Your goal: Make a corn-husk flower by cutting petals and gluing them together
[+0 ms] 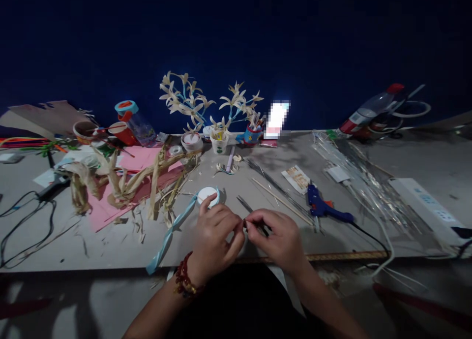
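At the front of the table my left hand [220,233] and my right hand [276,236] meet, each with thumb and forefinger pinched. Whatever lies between the fingertips is small and dark, and I cannot make it out. A pointed metal tool [243,202], perhaps scissors, lies just beyond the fingers and runs partly under my right hand. Behind my left hand is a white roll [206,195], its near side covered by the fingers. From it a light blue tape strip [173,227] trails toward the table's front edge. A beaded bracelet [183,278] circles my left wrist.
Dried husks [121,181] lie over pink paper [101,208] at left. Pale husk flowers [184,100] stand in cups at the back. A blue glue gun [324,206], wire bundles [368,181] and a power strip [424,206] occupy the right, with cords hanging over the front edge.
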### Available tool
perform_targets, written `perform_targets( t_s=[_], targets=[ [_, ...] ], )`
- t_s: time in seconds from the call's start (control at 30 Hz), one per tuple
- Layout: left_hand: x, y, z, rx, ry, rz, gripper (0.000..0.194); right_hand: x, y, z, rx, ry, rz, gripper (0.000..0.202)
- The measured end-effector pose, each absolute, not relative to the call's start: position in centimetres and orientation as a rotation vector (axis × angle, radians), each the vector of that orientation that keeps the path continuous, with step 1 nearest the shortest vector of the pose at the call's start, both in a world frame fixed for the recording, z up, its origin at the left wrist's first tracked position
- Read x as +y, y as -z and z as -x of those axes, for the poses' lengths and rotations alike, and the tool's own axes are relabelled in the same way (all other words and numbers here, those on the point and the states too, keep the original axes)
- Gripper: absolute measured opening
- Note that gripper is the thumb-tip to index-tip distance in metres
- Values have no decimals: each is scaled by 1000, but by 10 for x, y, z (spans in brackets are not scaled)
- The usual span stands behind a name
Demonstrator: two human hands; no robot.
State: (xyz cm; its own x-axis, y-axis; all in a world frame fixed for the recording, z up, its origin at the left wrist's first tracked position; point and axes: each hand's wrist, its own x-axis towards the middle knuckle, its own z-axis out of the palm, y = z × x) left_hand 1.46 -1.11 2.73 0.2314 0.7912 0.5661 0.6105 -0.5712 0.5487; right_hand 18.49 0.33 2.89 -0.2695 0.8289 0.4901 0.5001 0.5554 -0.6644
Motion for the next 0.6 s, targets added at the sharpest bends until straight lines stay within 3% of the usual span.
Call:
perform_targets(
  t_s=[0.33, 0.6],
  targets=[
    [-14, -23, -17, 1414, -1254, -2226, 17, 7, -9, -202, -1883, -146, 1220, 11],
    [-12, -27, -15, 1376, -1299, -2225, 15, 3, -28, -198, -1962, -540, 1108, 10]
  ],
)
